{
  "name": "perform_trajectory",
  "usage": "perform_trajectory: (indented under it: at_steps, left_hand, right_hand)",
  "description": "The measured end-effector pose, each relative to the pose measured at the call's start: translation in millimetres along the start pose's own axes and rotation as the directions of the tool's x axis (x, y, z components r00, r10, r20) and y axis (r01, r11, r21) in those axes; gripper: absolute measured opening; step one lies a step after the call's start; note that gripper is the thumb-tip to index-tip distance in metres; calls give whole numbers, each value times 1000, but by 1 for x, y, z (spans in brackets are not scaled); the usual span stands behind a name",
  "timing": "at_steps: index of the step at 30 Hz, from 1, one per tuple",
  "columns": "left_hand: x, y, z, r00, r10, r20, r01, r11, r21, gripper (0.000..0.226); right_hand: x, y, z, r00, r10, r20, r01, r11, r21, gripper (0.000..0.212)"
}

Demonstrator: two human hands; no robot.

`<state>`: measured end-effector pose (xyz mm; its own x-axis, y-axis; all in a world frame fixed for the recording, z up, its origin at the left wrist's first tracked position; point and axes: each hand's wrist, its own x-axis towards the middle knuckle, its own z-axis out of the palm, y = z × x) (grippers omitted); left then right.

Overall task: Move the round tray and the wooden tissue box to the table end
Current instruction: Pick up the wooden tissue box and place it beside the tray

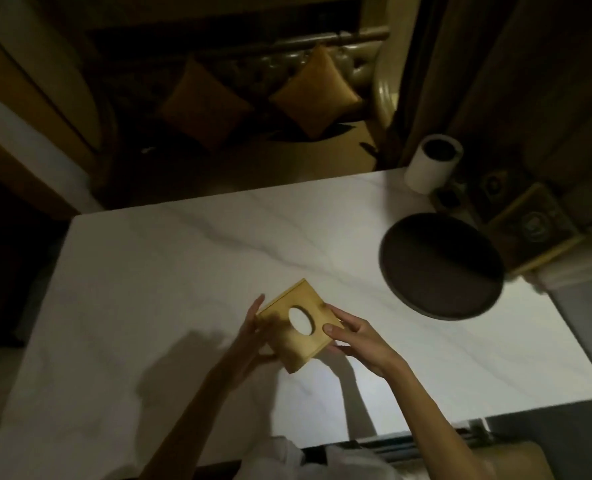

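A square wooden tissue box [301, 344] with an oval hole in its top is held over the middle of the white marble table [169, 271], tilted. My left hand [251, 336] grips its left side. My right hand [358, 337] grips its right side, thumb on the top face. The dark round tray [441, 266] lies flat at the table's right side, overhanging the right edge a little, about a forearm's length from the box.
A white cylinder with a dark top [433, 164] stands at the table's far right corner. An ornate gold-framed box [533, 226] sits just beyond the tray. A sofa with yellow cushions [315, 88] lies past the table's far edge.
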<state>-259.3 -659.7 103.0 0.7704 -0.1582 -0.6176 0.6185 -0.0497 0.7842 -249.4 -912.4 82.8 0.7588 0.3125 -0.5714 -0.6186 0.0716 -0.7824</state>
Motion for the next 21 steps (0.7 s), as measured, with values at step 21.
perform_trajectory:
  at_steps: [21]
  left_hand:
    - [56,-15,207,928,-138,347,137,990,26,50]
  right_hand:
    - [-115,78,-87,817,110,-566,226,841,491,68]
